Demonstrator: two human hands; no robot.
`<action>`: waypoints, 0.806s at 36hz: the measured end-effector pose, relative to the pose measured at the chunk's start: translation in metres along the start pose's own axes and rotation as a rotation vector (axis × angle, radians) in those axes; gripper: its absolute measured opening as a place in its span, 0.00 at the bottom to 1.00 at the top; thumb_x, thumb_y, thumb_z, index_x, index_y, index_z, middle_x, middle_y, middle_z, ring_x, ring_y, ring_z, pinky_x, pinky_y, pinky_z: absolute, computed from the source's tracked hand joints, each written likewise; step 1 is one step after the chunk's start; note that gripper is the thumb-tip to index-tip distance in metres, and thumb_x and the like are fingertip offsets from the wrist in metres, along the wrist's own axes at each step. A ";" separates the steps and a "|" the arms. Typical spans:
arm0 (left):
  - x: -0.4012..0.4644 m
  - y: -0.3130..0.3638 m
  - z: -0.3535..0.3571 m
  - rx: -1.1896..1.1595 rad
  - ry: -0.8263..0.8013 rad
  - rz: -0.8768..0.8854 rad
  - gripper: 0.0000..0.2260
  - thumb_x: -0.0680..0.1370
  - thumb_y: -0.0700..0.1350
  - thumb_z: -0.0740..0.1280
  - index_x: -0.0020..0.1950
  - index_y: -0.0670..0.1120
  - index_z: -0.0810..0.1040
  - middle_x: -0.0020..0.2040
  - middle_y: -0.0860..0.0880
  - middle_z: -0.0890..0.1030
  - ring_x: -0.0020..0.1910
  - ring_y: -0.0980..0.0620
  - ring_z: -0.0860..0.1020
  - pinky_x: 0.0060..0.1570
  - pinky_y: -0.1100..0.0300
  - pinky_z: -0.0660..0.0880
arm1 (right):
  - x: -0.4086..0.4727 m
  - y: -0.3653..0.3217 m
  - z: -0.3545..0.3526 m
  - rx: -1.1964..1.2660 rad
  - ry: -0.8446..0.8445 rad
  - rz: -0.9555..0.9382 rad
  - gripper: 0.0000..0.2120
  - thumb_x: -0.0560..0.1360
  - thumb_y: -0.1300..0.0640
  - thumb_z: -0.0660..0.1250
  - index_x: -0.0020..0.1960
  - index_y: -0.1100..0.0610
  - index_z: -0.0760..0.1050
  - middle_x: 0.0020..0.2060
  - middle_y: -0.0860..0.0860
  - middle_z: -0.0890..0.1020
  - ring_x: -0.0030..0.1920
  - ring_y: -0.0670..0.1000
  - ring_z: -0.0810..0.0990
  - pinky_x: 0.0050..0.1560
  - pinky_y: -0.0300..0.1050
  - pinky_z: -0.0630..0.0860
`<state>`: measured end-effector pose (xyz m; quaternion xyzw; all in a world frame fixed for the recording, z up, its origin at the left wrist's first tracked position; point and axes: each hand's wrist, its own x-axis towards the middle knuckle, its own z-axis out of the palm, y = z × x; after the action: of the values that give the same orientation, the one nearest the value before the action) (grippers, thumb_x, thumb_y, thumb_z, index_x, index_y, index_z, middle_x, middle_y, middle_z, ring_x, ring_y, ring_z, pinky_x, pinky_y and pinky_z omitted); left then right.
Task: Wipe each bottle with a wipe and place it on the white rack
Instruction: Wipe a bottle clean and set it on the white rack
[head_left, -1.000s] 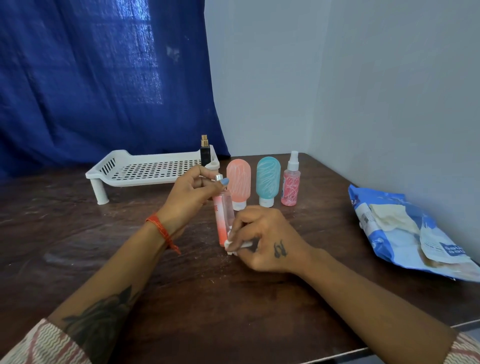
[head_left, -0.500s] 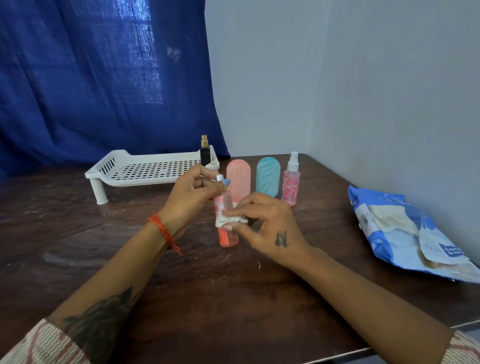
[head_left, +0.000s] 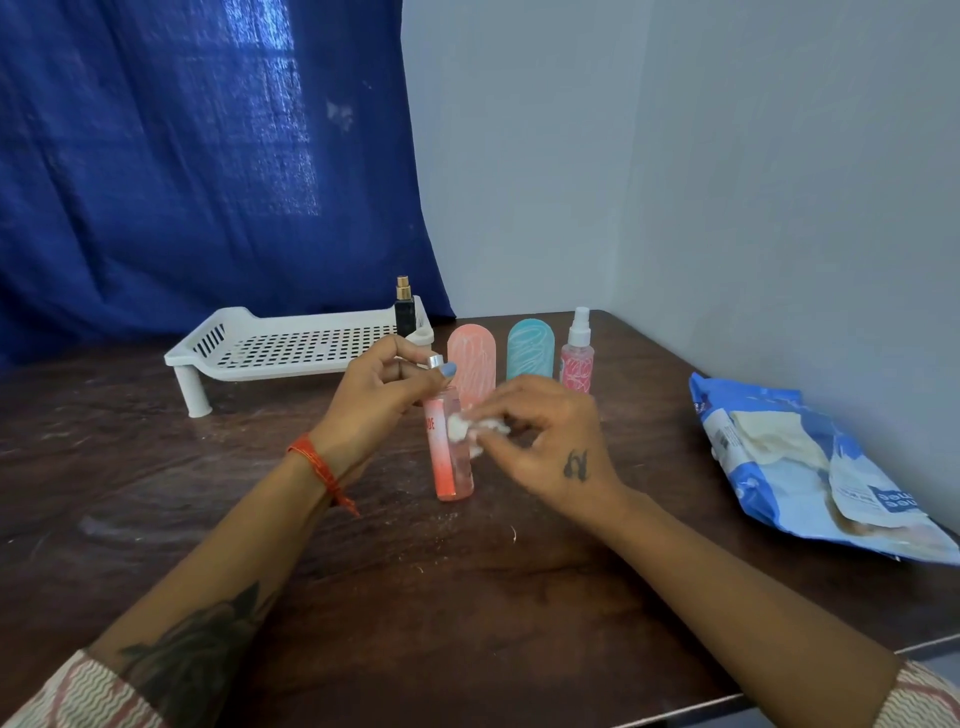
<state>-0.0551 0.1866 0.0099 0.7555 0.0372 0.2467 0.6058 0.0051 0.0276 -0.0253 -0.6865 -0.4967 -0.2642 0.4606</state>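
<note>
fingers (head_left: 415, 371) pinch orange bottle (head_left: 449, 457) top | wipe (head_left: 475, 428) seemingly touching | table (head_left: 467, 597) front open

Domestic room, set up as a plain tabletop work area: dark wooden table (head_left: 467, 597) pushed into a corner of bare pale painted walls (head_left: 753, 182), with a blue fabric curtain (head_left: 182, 156) covering a daylit window behind the table

Dim, soft daylight through blue curtain (head_left: 208, 171); slight blur; wide-angle edge distortion.
</note>
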 end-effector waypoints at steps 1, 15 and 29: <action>0.000 0.001 0.000 -0.001 -0.008 0.003 0.05 0.74 0.38 0.69 0.44 0.46 0.74 0.42 0.42 0.81 0.40 0.52 0.79 0.42 0.60 0.73 | 0.002 0.001 0.001 -0.008 0.084 0.015 0.06 0.69 0.61 0.73 0.46 0.57 0.83 0.40 0.49 0.83 0.41 0.43 0.79 0.40 0.33 0.77; -0.001 0.001 0.002 -0.046 -0.001 0.009 0.08 0.74 0.35 0.67 0.42 0.47 0.74 0.40 0.44 0.79 0.33 0.60 0.79 0.32 0.69 0.74 | -0.005 -0.002 0.004 -0.041 -0.150 -0.137 0.06 0.67 0.64 0.73 0.44 0.59 0.84 0.41 0.52 0.80 0.41 0.45 0.77 0.40 0.37 0.76; 0.001 -0.001 0.000 -0.022 0.001 -0.025 0.08 0.75 0.35 0.67 0.42 0.48 0.74 0.42 0.44 0.80 0.40 0.54 0.79 0.39 0.64 0.72 | -0.005 -0.003 -0.005 -0.046 -0.332 -0.029 0.03 0.62 0.64 0.71 0.34 0.59 0.83 0.35 0.50 0.81 0.35 0.45 0.78 0.35 0.36 0.75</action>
<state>-0.0542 0.1867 0.0091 0.7480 0.0441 0.2399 0.6173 0.0006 0.0212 -0.0256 -0.7237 -0.5697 -0.1651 0.3528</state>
